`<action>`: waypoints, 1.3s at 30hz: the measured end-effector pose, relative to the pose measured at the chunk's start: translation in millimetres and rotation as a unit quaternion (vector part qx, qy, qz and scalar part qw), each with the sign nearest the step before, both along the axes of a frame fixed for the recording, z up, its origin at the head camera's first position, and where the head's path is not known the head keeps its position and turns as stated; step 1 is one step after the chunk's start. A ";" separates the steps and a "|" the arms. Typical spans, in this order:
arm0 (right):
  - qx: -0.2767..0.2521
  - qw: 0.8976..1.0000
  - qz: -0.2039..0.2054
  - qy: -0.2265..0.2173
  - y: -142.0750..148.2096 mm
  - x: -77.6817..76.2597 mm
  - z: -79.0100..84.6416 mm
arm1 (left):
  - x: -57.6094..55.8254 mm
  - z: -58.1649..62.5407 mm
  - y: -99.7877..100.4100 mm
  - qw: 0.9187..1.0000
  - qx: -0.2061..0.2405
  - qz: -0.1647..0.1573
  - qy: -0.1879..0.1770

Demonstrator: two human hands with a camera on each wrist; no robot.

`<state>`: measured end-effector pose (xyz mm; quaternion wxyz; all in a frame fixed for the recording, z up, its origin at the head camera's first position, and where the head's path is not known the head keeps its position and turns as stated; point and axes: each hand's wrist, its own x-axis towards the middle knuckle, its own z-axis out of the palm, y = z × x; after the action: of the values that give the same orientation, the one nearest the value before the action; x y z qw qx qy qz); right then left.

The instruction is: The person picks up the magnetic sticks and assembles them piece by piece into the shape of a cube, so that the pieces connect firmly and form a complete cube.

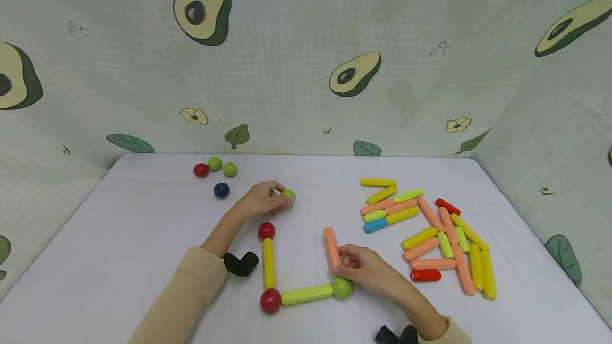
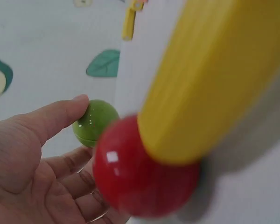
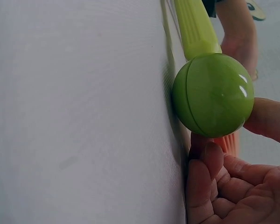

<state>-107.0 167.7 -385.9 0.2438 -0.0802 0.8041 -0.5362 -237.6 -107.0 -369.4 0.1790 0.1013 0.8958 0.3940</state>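
My left hand [image 1: 262, 199] pinches a small green ball [image 1: 288, 194] between thumb and fingers, beyond the far end of a joined frame of sticks and balls. In that frame a red ball [image 1: 266, 230] tops a yellow stick [image 1: 269, 263], which runs to a nearer red ball [image 1: 270, 300]. From there a lime-green stick [image 1: 307, 294] leads right to another green ball [image 1: 341, 287]. My right hand [image 1: 365, 268] grips an orange stick [image 1: 331, 248] near its lower end, right at this green ball. In the right wrist view the green ball [image 3: 214, 95] partly covers the orange stick.
Several loose sticks [image 1: 432, 263] in yellow, orange, red and lime lie on the right of the white table [image 1: 119, 238]. At the back left are a red ball [image 1: 201, 170], two green balls [image 1: 230, 169] and a dark blue ball [image 1: 221, 190]. A patterned cloth [image 1: 287, 84] hangs behind.
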 end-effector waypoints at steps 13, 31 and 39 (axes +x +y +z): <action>-0.004 1.000 0.010 0.000 -0.4 -0.3 2.1 | 23.8 5.5 36.2 0.994 0.028 -0.104 -0.023; 0.001 1.000 0.014 0.003 -0.5 0.8 2.3 | 34.0 14.3 56.7 0.988 -0.011 -0.152 -0.029; 0.011 1.000 0.000 0.009 -2.3 1.9 2.6 | 34.1 23.5 44.5 0.983 -0.012 -0.184 -0.010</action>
<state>-105.2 165.4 -383.3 0.2375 -0.0826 0.8123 -0.5263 -203.5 -62.5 -345.9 0.2588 0.2584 0.8647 0.3442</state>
